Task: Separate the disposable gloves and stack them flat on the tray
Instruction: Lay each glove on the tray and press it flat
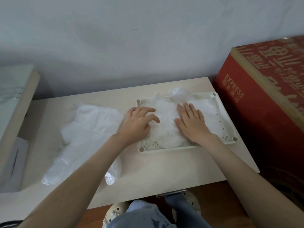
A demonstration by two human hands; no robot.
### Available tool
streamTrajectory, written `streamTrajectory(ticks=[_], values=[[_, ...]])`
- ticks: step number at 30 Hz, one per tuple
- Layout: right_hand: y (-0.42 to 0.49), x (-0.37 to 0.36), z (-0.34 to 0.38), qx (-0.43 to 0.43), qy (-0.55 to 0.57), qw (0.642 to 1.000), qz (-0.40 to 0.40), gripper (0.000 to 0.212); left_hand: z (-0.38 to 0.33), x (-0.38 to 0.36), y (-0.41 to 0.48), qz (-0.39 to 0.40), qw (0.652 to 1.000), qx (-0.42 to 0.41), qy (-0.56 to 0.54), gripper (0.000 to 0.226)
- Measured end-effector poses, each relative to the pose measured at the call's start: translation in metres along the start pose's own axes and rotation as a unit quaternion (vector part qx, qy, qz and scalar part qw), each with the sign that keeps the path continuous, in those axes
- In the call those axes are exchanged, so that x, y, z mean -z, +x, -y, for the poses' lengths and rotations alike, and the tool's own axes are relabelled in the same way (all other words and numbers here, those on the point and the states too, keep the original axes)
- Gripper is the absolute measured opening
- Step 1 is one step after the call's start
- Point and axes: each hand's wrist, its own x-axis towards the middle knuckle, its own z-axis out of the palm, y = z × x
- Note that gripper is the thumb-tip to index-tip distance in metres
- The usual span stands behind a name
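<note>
Both press gloves in the tray, right hand flat, left hand loosely bent; the loose pile lies at nine o'clock, nearer left.

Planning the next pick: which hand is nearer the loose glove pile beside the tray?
Left. The left hand rests at the left edge of the tray, beside the glove pile; the right hand lies flat mid-tray.

Red box cut off R edge; glove stack count unclear.
</note>
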Motion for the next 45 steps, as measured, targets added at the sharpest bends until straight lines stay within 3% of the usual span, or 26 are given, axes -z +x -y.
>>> streamTrajectory(ticks=[4, 8, 13, 16, 22, 28, 31, 33, 36, 41, 45], values=[[0.000, 0.002, 0.004, -0.002, 0.001, 1.000, -0.029, 0.061, -0.027, 0.000, 0.004, -0.006, 0.997, -0.023, -0.069, 0.043], [0.006, -0.003, 0.005, -0.012, -0.021, 1.000, -0.002, 0.065, -0.056, -0.010, 0.011, 0.073, 0.990, 0.012, -0.119, 0.072], [0.005, -0.004, 0.010, -0.034, 0.002, 0.999, 0.000, 0.061, -0.060, -0.014, 0.019, 0.196, 0.980, 0.029, -0.026, 0.096], [0.004, -0.004, 0.010, -0.033, 0.011, 0.999, -0.003, 0.060, -0.053, -0.014, 0.023, 0.226, 0.974, 0.014, 0.031, 0.103], [0.003, -0.004, 0.009, -0.041, 0.078, 0.995, -0.048, 0.068, -0.038, -0.008, 0.025, 0.256, 0.965, 0.043, 0.038, 0.110], [-0.006, 0.010, 0.005, 0.033, 0.044, 0.984, -0.168, 0.035, -0.023, -0.005, 0.017, 0.150, 0.985, 0.063, -0.050, 0.098], [-0.012, 0.018, 0.014, 0.051, 0.092, 0.977, -0.184, 0.031, -0.024, -0.003, 0.015, 0.077, 0.995, 0.053, -0.045, 0.090], [-0.013, 0.022, 0.022, 0.047, 0.169, 0.975, -0.133, 0.019, -0.025, 0.000, 0.015, 0.027, 0.996, 0.076, -0.038, 0.074], [-0.016, 0.028, 0.034, 0.037, 0.237, 0.971, -0.005, 0.033, -0.024, 0.009, 0.017, -0.031, 0.988, 0.146, -0.025, 0.029], [-0.022, 0.022, 0.037, 0.076, 0.240, 0.966, 0.061, 0.029, -0.027, 0.023, 0.016, 0.042, 0.970, 0.225, -0.087, 0.059], [-0.025, 0.022, 0.036, 0.090, 0.227, 0.968, 0.055, 0.033, -0.030, 0.020, 0.012, 0.113, 0.964, 0.231, -0.066, 0.033]])
